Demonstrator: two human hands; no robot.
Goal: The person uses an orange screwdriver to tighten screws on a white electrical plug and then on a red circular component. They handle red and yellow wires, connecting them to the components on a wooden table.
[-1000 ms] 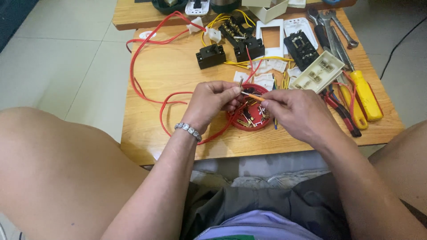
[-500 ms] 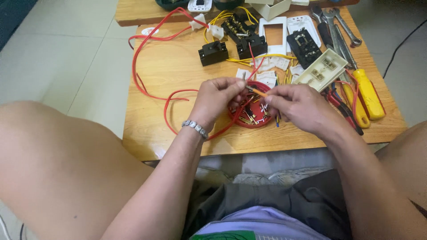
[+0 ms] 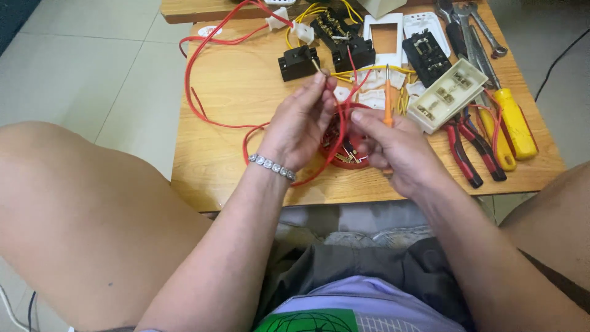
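Observation:
My left hand [image 3: 299,123], with a beaded bracelet on the wrist, pinches the stripped end of a red wire [image 3: 212,77] that loops across the wooden table [image 3: 239,166]. My right hand [image 3: 393,147] grips a small orange screwdriver [image 3: 388,107], its tip pointing up, with a bend of the red wire against the fingers. Both hands hover over a red round dish [image 3: 344,157] of small metal parts, mostly hidden by them.
Black switch modules [image 3: 298,63], white cover plates [image 3: 384,37], a cream socket body [image 3: 447,95], red-handled pliers [image 3: 461,150], yellow-handled screwdrivers [image 3: 513,120] and wrenches [image 3: 476,21] lie on the table's far and right side. My bare knees flank the near table edge.
The camera has dropped closer to the table. My left hand has lifted the wire end higher, and the screwdriver in my right hand now stands upright.

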